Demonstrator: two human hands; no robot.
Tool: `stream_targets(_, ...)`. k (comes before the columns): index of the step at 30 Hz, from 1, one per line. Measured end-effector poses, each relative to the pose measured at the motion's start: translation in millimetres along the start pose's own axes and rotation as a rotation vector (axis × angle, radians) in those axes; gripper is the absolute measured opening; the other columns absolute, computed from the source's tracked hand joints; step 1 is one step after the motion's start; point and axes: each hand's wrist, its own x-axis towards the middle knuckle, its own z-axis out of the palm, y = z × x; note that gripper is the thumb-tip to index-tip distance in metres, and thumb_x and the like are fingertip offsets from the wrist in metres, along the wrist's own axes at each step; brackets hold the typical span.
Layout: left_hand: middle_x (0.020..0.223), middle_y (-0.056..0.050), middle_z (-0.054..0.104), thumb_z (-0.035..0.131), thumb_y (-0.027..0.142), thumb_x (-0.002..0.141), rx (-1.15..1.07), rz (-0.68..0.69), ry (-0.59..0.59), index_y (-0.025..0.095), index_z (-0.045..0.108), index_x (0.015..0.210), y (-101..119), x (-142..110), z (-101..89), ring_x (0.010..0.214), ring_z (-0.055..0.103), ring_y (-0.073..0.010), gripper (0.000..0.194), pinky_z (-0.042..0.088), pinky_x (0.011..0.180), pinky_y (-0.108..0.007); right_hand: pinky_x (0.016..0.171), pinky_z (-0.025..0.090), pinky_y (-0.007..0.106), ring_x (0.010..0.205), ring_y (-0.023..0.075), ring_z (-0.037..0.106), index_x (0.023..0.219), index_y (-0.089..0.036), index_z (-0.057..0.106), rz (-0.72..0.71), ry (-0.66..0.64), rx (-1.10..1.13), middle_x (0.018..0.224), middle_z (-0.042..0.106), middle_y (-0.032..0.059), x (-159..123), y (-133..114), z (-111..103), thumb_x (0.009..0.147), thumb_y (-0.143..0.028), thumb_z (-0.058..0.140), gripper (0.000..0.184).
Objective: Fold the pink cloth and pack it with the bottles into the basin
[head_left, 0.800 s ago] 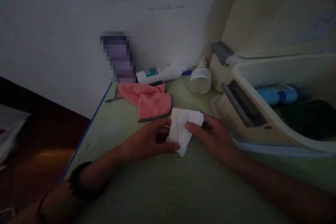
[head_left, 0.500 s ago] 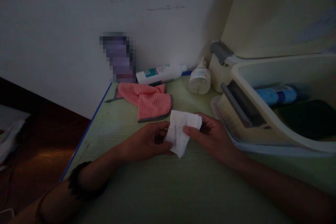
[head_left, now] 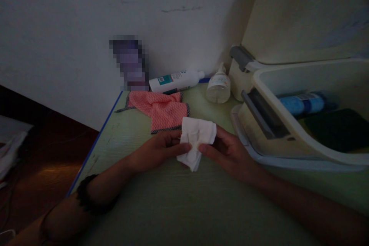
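Observation:
Both my hands hold a crumpled white tissue [head_left: 196, 140] just above the pale green table [head_left: 173, 207]. My left hand [head_left: 157, 150] pinches its left edge between thumb and fingers. My right hand [head_left: 227, 152] grips the right side, thumb pressed on the front of the tissue. A dark band sits on my left wrist. A pink cloth [head_left: 161, 109] with a dark hem lies on the table right behind the tissue.
A white bottle [head_left: 175, 80] lies on its side against the wall, beside a clear pump bottle [head_left: 218, 86]. A cream plastic case [head_left: 288, 96] with its lid up stands at right, holding a blue bottle [head_left: 305, 102]. The table's blue left edge drops to a dark floor.
The tissue and both hands have shifted slightly left and toward the pink cloth. The fingers have worked further onto the tissue, bunching its lower part.

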Motion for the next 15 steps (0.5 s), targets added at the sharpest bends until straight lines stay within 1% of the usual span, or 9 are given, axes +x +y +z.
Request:
stream_targets(1,0.080,0.000,0.067,0.059,0.020,0.082,-0.003,0.005,0.005,0.015,0.064,0.096,-0.6,0.5,-0.4,0.067,0.060,-0.0091,0.015,0.045,0.064,-0.020,0.075,0.049,0.033,0.079,0.0142,0.055,0.095,-0.021,0.057,-0.019,-0.003,-0.031,0.084,0.055,0.0008,-0.3,1.0,-0.1,0.082,-0.030,0.059,0.015)
stream_targets(3,0.078,0.000,0.067,0.058,0.022,0.084,-0.025,0.001,-0.004,0.014,0.064,0.094,-2.1,1.5,-1.6,0.066,0.061,-0.0093,0.014,0.046,0.063,-0.020,0.075,0.048,0.033,0.079,0.0141,0.054,0.090,-0.021,0.057,-0.056,0.032,-0.102,0.083,0.052,0.0005,-0.5,2.4,0.1,0.085,-0.029,0.055,0.010)
stream_targets(6,0.077,-0.003,0.069,0.056,0.029,0.085,-0.086,-0.025,-0.045,0.013,0.064,0.091,-4.0,2.3,-3.7,0.067,0.064,-0.0130,0.019,0.049,0.063,-0.023,0.069,0.046,0.029,0.076,0.0130,0.051,0.087,-0.021,0.058,-0.142,0.123,-0.200,0.082,0.049,0.0003,-0.7,2.3,0.3,0.087,-0.026,0.052,0.007)
stream_targets(8,0.077,-0.006,0.070,0.056,0.031,0.085,-0.121,-0.037,-0.054,0.011,0.064,0.089,-4.5,2.4,-4.8,0.070,0.065,-0.0154,0.022,0.051,0.064,-0.025,0.066,0.044,0.026,0.075,0.0122,0.049,0.089,-0.021,0.059,-0.216,0.160,-0.275,0.084,0.048,0.0003,-1.3,1.4,0.1,0.087,-0.021,0.051,0.008)
stream_targets(10,0.077,-0.007,0.070,0.057,0.031,0.084,-0.137,-0.040,-0.042,0.010,0.064,0.087,-4.9,2.4,-5.6,0.070,0.066,-0.0157,0.022,0.052,0.065,-0.025,0.067,0.044,0.025,0.079,0.0119,0.049,0.096,-0.022,0.061,-0.291,0.151,-0.349,0.087,0.047,0.0007,-2.1,0.3,-0.3,0.087,-0.015,0.051,0.015)
stream_targets(12,0.075,-0.006,0.069,0.060,0.030,0.082,-0.155,-0.035,-0.030,0.011,0.065,0.084,-5.6,2.6,-6.2,0.068,0.066,-0.0150,0.021,0.053,0.064,-0.025,0.070,0.045,0.025,0.085,0.0122,0.048,0.108,-0.025,0.060,-0.361,0.106,-0.414,0.091,0.045,0.0015,-3.0,-0.6,-0.7,0.086,-0.009,0.048,0.030)
stream_targets(15,0.073,-0.004,0.070,0.063,0.030,0.080,-0.197,-0.019,-0.016,0.012,0.067,0.082,-7.0,2.9,-6.5,0.066,0.066,-0.0140,0.019,0.053,0.064,-0.024,0.077,0.046,0.027,0.092,0.0132,0.047,0.120,-0.026,0.056,-0.413,0.044,-0.490,0.099,0.041,0.0034,-4.5,-1.6,-0.9,0.084,-0.004,0.044,0.044)
